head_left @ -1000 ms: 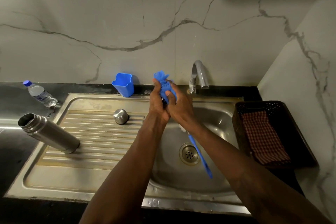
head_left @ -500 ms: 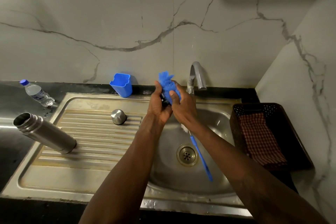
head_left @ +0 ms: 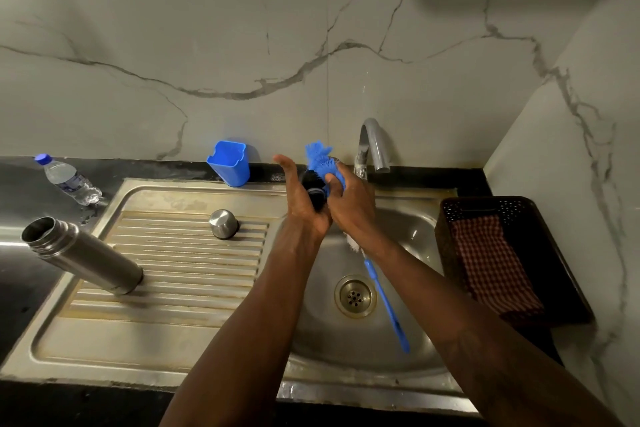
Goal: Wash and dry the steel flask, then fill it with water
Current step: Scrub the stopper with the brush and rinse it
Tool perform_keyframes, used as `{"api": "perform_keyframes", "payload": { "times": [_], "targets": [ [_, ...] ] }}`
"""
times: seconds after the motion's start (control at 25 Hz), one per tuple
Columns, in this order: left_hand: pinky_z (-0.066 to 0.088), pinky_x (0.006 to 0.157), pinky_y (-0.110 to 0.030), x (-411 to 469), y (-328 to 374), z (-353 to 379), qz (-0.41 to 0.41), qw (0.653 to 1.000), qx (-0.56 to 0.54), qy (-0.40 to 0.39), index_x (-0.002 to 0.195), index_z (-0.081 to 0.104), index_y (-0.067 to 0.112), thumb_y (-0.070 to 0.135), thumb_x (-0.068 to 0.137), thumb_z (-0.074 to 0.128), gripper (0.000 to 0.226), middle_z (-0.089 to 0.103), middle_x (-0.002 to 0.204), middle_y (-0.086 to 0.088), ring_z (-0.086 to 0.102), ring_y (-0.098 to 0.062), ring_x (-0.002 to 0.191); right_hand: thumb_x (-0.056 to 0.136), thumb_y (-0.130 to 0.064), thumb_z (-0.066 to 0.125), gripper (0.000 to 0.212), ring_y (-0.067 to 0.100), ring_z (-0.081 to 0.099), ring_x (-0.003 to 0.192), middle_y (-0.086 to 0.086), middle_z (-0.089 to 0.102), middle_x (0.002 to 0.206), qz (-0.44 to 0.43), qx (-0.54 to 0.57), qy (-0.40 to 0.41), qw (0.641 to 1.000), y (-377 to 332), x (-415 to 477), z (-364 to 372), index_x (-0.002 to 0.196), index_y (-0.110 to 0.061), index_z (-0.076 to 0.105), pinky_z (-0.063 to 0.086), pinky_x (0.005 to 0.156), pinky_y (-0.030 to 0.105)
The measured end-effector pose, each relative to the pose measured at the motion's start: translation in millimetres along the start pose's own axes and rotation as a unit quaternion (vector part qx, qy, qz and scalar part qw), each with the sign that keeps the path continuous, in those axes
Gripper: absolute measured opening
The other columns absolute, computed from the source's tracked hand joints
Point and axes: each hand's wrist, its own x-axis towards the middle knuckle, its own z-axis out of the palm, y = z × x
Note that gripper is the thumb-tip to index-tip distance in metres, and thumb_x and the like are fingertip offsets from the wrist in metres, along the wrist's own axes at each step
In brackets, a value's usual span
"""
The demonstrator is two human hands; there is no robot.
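Left grip [head_left: 304, 210] holds small black cylindrical cap [head_left: 314, 193]; right grip [head_left: 351, 206] presses blue fibrous scrubber [head_left: 320, 163] on it, over steel sink [head_left: 412, 229].

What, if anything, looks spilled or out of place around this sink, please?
Small wet splashes glint on the dark counter beside the plastic bottle, at the drainboard's corner. A blue-handled brush lies loose in the sink basin beside the drain. Nothing else stands out.

A dark object [head_left: 314, 191] is held between the left hand [head_left: 302, 208] and right hand [head_left: 351, 206], mostly covered by them and a blue scrubber [head_left: 320, 161], and cannot be identified. Below the grip, the brush [head_left: 385, 303] head is hidden under the right wrist.
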Motion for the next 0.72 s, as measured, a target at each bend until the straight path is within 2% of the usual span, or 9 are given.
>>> {"api": "perform_keyframes", "payload": {
  "times": [0.08, 0.12, 0.2, 0.28, 0.4, 0.48, 0.52, 0.6, 0.72],
  "targets": [
    [0.064, 0.069, -0.033, 2.8, -0.2, -0.1, 0.027, 0.999, -0.019, -0.020, 0.109, 0.069, 0.006, 0.080, 0.094, 0.035, 0.083, 0.075, 0.089, -0.009, 0.074, -0.021, 0.076, 0.108, -0.037, 0.048, 0.046, 0.023, 0.059, 0.128, 0.007, 0.064, 0.139, -0.042, 0.013, -0.004, 0.999, -4.6, -7.1, 1.1, 0.153, -0.025, 0.048, 0.047, 0.107, 0.034],
    [0.065, 0.071, -0.034, 5.0, -0.8, -1.1, 0.036, 0.999, -0.029, -0.013, 0.113, 0.069, 0.004, 0.077, 0.096, 0.034, 0.082, 0.075, 0.091, -0.010, 0.075, -0.021, 0.077, 0.108, -0.037, 0.047, 0.046, 0.023, 0.059, 0.128, 0.006, 0.064, 0.140, -0.051, 0.012, -0.007, 0.999, -4.7, -6.5, -0.4, 0.153, -0.025, 0.047, 0.046, 0.106, 0.033],
    [0.063, 0.090, -0.039, 11.3, -7.2, -6.9, 0.020, 1.000, -0.010, 0.019, 0.129, 0.066, 0.002, 0.078, 0.097, 0.035, 0.088, 0.074, 0.111, -0.015, 0.075, -0.025, 0.092, 0.108, -0.038, 0.047, 0.047, 0.025, 0.055, 0.133, 0.005, 0.060, 0.145, -0.018, -0.006, -0.006, 1.000, -5.9, 1.1, -7.4, 0.154, -0.029, 0.045, 0.044, 0.108, 0.036],
    [0.062, 0.092, -0.039, 11.6, -9.1, -7.2, 0.001, 0.998, -0.004, 0.055, 0.125, 0.070, 0.005, 0.077, 0.099, 0.029, 0.087, 0.075, 0.114, -0.016, 0.076, -0.026, 0.095, 0.108, -0.038, 0.046, 0.047, 0.027, 0.054, 0.134, 0.005, 0.059, 0.147, -0.013, -0.037, -0.012, 0.999, -6.2, 3.4, -9.8, 0.154, -0.031, 0.044, 0.042, 0.108, 0.035],
    [0.064, 0.076, -0.034, 3.9, -3.2, -5.2, 0.037, 0.998, -0.047, -0.013, 0.104, 0.075, 0.011, 0.075, 0.098, 0.041, 0.073, 0.074, 0.092, -0.009, 0.073, -0.021, 0.081, 0.108, -0.033, 0.048, 0.046, 0.025, 0.057, 0.131, 0.006, 0.060, 0.146, -0.092, -0.047, -0.056, 0.993, -5.7, -4.7, -5.6, 0.154, -0.026, 0.046, 0.043, 0.107, 0.030],
    [0.063, 0.082, -0.038, -2.3, -4.0, -5.2, 0.037, 0.997, -0.038, -0.056, 0.119, 0.070, 0.010, 0.066, 0.090, 0.062, 0.064, 0.073, 0.102, -0.009, 0.074, -0.022, 0.087, 0.108, -0.035, 0.047, 0.047, 0.027, 0.057, 0.131, 0.007, 0.062, 0.143, -0.067, -0.047, -0.043, 0.996, -4.8, 0.9, -9.8, 0.154, -0.028, 0.045, 0.046, 0.109, 0.036],
    [0.062, 0.087, -0.040, -3.4, -7.3, -5.7, 0.026, 0.996, -0.036, -0.071, 0.130, 0.065, 0.009, 0.060, 0.087, 0.069, 0.067, 0.072, 0.109, -0.011, 0.075, -0.023, 0.092, 0.107, -0.036, 0.047, 0.048, 0.027, 0.057, 0.130, 0.007, 0.062, 0.142, -0.036, -0.040, -0.029, 0.998, -4.0, 6.3, -12.8, 0.155, -0.030, 0.044, 0.046, 0.109, 0.038],
    [0.059, 0.095, -0.043, -3.0, -10.3, -3.1, 0.022, 0.994, -0.041, -0.097, 0.136, 0.061, 0.006, 0.054, 0.089, 0.071, 0.068, 0.070, 0.116, -0.012, 0.073, -0.025, 0.101, 0.108, -0.036, 0.046, 0.047, 0.026, 0.055, 0.131, 0.007, 0.061, 0.143, -0.005, -0.019, -0.016, 1.000, -6.7, 8.6, -15.5, 0.155, -0.032, 0.042, 0.043, 0.110, 0.037],
    [0.063, 0.081, -0.038, 0.7, -2.6, -0.4, 0.058, 0.992, -0.071, -0.086, 0.121, 0.067, 0.006, 0.049, 0.100, 0.061, 0.048, 0.070, 0.103, -0.011, 0.072, -0.024, 0.090, 0.108, -0.032, 0.049, 0.045, 0.024, 0.061, 0.126, 0.008, 0.064, 0.140, -0.096, 0.002, -0.024, 0.995, -8.0, -11.7, -13.2, 0.153, -0.025, 0.047, 0.049, 0.109, 0.038]
  ]
}}
